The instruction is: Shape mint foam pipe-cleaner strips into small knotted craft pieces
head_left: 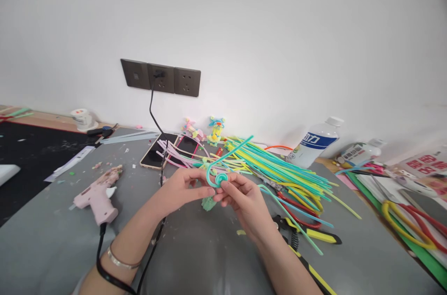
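A teal pipe cleaner (221, 178) is wound into a small flat spiral at one end, and its loose tail curves up and to the right. My left hand (183, 190) pinches it from the left, thumb and fingers at the curved part beside the coil. On the other side, my right hand (244, 199) has its thumb against the coil's edge with the fingers curled behind. Just below the fingers a fuzzy green piece (208, 203) shows, partly covered. Behind the hands lie lilac pipe cleaners (174, 155) and a large bundle of yellow, green and teal ones (279, 167).
A pink hot glue gun (99, 195) lies at left, its black cord passing my left forearm. Yellow-and-black pliers (319, 234) sit at right, near a white bottle (314, 144). Phones (152, 157) and two small fuzzy figures (215, 131) are by the wall.
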Demonstrator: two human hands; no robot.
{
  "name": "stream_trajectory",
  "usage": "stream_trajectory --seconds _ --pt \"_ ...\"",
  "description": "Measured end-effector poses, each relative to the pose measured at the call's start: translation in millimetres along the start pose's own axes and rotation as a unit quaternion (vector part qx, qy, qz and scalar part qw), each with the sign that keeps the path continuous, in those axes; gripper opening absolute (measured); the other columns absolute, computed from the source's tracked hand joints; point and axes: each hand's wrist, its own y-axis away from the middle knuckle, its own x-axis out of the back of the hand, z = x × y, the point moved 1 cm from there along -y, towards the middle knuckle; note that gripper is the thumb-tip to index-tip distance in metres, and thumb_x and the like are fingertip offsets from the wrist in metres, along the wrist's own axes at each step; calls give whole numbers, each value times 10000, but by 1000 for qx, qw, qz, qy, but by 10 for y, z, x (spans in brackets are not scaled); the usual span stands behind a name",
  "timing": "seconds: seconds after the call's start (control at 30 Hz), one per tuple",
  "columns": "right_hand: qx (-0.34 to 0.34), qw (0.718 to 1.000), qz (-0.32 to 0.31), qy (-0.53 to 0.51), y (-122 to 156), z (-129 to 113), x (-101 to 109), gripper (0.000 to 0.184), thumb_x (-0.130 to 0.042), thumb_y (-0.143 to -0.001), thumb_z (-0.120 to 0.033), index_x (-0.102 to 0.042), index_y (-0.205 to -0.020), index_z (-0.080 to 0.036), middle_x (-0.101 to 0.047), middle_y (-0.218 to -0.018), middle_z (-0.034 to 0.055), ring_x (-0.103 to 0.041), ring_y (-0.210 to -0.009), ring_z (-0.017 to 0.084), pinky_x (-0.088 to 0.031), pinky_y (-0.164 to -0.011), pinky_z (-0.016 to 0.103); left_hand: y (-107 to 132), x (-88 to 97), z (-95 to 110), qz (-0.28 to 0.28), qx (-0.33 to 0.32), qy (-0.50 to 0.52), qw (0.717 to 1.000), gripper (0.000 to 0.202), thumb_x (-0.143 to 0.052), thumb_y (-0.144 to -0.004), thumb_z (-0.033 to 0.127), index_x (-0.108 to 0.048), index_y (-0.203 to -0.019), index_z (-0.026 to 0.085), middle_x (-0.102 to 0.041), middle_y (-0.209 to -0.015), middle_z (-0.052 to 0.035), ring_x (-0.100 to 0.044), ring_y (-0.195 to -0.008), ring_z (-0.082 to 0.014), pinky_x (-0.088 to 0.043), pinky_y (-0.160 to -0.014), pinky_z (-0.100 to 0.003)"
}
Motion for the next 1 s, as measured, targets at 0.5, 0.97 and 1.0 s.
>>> stream_trajectory --seconds 0.5,0.97,1.0 --pt "11 996 -57 73 9 -17 -14 366 -827 -698 -446 -607 -703 -154 -698 -608 16 -676 -528 133 -502 -487 199 -21 17 -35 47 7 -5 999 223 -755 -755 358 -763 -679 149 -681 -677 -34 -546 -677 -155 -414 -661 -269" --pt "104 982 -19 158 -37 -146 185 357 -727 -788 -517 -716 -889 -175 -676 -753 42 -540 -591 127 -452 -552 249 2 28 -6 52 41 -25 997 279 -743 -759 405 -740 -676 139 -561 -606 0 -455 -588 -123 -323 -548 -248" --pt "119 982 -11 144 -51 -165 230 371 -678 -825 -540 -725 -888 -178 -677 -766 47 -537 -593 129 -442 -541 247 4 27 1 44 46 -26 998 280 -744 -759 403 -738 -671 138 -555 -602 1 -441 -581 -119 -308 -539 -247"
